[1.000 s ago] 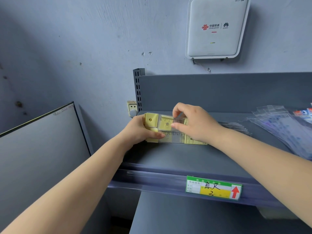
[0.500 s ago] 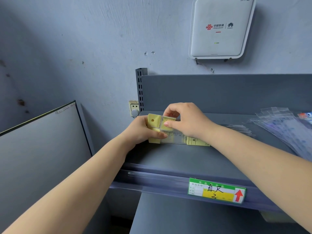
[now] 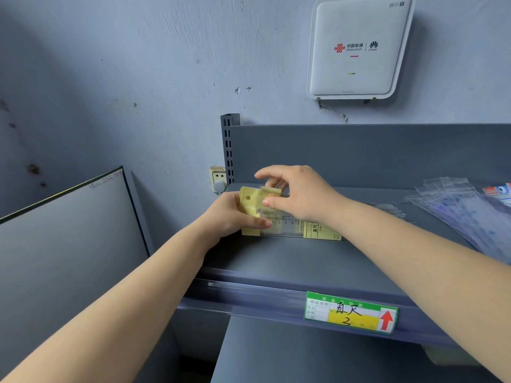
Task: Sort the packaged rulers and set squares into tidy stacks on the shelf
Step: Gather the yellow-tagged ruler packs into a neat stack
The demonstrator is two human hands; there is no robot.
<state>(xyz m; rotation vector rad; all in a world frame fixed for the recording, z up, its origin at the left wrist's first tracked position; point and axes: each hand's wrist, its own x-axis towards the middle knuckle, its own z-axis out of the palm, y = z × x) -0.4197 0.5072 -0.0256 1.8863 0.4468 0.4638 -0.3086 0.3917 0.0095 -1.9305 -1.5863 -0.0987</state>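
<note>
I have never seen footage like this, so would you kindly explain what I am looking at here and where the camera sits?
No machine is involved: a person works with two bare hands, and the one camera sits on their head, looking forward and down, so both forearms reach in from the bottom.

The left hand grips the left end of a stack of packaged rulers, yellow cards in clear sleeves, lying on a grey shelf. The right hand pinches the top packet near the same end, as if squaring the stack.

Further right lie loose clear packets. A price label sits on the shelf edge, and a white router hangs on the wall.
</note>
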